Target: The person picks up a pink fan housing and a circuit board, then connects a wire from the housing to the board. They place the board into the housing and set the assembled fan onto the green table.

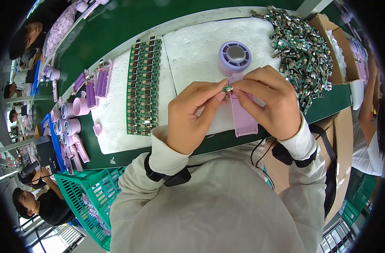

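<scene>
Left hand [188, 118] pinches a small circuit board [227, 89]; right hand [270, 101], fingers closed, apparently grips the lilac fan shell [242, 114].

Pale grey long sleeves with ribbed cuffs; black wristbands [175, 177] with thin black cables.

One head-worn fisheye view looks steeply down, close over the green workbench [116, 25].

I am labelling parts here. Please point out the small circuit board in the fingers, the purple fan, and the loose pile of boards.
small circuit board [227, 88], head view, its green face.
purple fan [235, 55], head view, round centre.
pile of boards [304, 46], head view, middle of heap.
</scene>
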`<state>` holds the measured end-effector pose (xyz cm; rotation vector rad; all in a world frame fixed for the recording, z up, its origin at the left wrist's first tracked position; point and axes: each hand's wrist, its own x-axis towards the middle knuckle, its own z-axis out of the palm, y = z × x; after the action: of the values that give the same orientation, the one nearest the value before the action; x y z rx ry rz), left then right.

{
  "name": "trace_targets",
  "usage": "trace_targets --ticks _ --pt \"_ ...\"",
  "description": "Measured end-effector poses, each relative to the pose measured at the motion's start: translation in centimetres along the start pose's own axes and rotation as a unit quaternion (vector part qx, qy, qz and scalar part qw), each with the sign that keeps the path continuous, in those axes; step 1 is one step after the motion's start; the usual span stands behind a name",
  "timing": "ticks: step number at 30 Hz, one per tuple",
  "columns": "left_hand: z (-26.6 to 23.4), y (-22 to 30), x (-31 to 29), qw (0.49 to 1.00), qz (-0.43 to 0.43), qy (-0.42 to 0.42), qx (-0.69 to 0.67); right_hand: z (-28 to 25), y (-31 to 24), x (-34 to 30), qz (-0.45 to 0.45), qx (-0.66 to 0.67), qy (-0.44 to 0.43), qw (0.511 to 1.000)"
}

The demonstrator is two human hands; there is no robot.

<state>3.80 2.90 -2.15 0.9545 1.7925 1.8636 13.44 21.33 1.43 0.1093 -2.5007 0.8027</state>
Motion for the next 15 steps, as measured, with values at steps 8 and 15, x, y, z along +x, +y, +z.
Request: trace_targets --ticks 8,15 --pt "0.2 0.4 0.3 0.992 0.056 0.016 0.109 -0.5 0.4 0.4 -0.008 0.039 -0.009 0.999" --pt "2.0 2.0 0.2 0.954 0.118 0.096 0.259 0.7 -2.6 0.6 0.142 0.105 0.049 0.983"
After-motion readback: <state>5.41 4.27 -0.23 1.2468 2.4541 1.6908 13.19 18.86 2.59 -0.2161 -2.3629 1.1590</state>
